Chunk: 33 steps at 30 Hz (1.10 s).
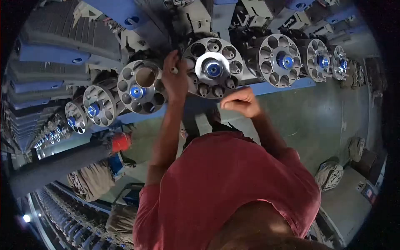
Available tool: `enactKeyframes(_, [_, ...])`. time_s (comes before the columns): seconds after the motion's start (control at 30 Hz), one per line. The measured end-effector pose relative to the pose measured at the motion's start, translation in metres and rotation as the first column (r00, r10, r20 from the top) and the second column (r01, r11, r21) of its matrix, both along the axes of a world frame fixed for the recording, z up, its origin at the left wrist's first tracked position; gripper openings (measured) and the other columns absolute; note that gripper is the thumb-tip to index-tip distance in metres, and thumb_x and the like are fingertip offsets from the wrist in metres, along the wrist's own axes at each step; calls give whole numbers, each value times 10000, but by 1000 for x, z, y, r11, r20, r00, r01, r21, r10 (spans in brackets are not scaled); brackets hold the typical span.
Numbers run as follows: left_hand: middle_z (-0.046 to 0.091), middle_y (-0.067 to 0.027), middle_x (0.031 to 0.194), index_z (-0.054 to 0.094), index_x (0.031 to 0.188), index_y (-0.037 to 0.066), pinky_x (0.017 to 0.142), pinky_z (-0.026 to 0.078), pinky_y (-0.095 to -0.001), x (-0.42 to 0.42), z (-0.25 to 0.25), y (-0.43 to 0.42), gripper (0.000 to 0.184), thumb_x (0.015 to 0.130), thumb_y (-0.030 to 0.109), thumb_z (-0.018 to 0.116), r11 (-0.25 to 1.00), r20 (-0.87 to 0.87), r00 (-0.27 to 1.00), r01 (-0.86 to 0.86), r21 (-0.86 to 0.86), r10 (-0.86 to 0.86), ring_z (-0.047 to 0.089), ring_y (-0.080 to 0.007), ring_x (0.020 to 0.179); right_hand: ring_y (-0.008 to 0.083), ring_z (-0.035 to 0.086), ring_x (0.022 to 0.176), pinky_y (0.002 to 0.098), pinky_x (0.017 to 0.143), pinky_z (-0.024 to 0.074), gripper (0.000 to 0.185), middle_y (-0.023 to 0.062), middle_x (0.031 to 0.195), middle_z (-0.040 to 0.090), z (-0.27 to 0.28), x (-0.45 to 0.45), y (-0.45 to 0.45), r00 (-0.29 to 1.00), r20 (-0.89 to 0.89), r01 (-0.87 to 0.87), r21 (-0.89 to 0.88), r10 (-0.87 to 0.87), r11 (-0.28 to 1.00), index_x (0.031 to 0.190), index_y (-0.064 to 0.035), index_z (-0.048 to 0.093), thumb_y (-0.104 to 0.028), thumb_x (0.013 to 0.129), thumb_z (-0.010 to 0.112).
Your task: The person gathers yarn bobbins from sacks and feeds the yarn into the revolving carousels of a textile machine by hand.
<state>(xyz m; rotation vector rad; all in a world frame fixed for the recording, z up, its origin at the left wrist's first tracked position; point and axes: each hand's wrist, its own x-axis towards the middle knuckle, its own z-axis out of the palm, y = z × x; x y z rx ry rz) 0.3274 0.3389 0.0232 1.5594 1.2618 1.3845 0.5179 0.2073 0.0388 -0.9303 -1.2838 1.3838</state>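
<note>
A round grey bobbin magazine [213, 96] stands in front of me, with several yarn bobbins [228, 54] in its pockets. Its centre has a bright metal ring [223, 60] around a blue hub [213, 69]. At the magazine's left edge is my left hand [175, 79], fingers curled, with a small pale tip showing among them; what it belongs to is unclear. My right hand [243, 103] is just below the magazine's lower right rim, thumb and fingers pinched together. Any thread between them is too fine to see.
More magazines line the machine on both sides, including one at left [124, 96] and one at right [267, 75]. A blue rail [287, 86] runs below them. Behind me are a dark pipe-like bar with a red end [121, 142], cloth sacks [92, 181] and a grey cabinet [354, 204].
</note>
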Motion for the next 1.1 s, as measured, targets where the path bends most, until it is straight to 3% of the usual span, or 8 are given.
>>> enactKeyframes(0.27, [450,-39,627,481,761,55,914,466,-463,-87,92,-55,376,983,357,439,978,723,666,-196,-68,183,475,-182,609,204,613,869,318,735,503,164,96,956,659,-85,125,-12,638,279,666,267,-718,696,868,-55,712,39,741,667])
enactKeyframes(0.43, [497,-3,673,509,778,106,846,478,-428,-119,48,-41,374,948,436,470,930,843,393,-136,-341,366,498,-174,645,339,595,938,445,797,479,173,139,998,599,-62,10,79,391,843,151,337,-369,929,838,-106,682,-43,678,671])
enactKeyframes(0.53, [515,-5,667,522,768,102,878,473,-462,-127,59,-41,389,950,440,458,968,885,396,-52,-246,247,522,-177,658,348,598,864,430,742,493,295,121,950,562,-51,30,93,595,653,276,381,-469,882,914,-97,625,-19,631,648])
enactKeyframes(0.63, [541,-5,647,543,745,95,906,459,-537,-149,51,-44,433,964,443,407,968,920,302,-51,-247,251,540,-196,637,336,577,805,425,651,474,265,104,889,551,-17,29,94,318,689,424,511,-651,748,873,-76,594,1,622,629])
enactKeyframes(0.83, [524,-1,625,548,744,81,931,428,-565,-163,42,-30,438,966,433,410,944,933,184,57,-324,309,539,-191,637,292,482,1034,533,817,353,241,84,932,530,-85,-53,111,-96,928,-320,315,-361,894,874,-89,619,-192,657,638])
enactKeyframes(0.93, [516,5,596,558,736,76,967,423,-524,-212,51,-26,425,956,422,448,950,967,51,183,-253,248,537,-166,612,256,493,1033,468,854,366,128,47,832,612,-67,-28,95,540,636,227,520,-550,824,706,-132,666,-97,583,670])
enactKeyframes(1.07, [576,-8,635,560,788,57,898,478,-437,-312,14,-20,375,942,392,494,942,975,55,252,-220,213,571,-147,601,322,521,1003,453,780,425,467,127,1060,554,10,-54,83,-197,621,425,751,-758,505,1109,-72,574,-167,684,742])
enactKeyframes(1.1, [610,-14,680,557,864,38,878,489,-423,-332,-2,-15,334,934,364,525,946,991,87,299,-124,103,592,-145,592,356,500,1026,457,803,425,687,154,1117,516,2,-73,90,95,673,402,648,-733,647,1278,-58,439,-190,684,759])
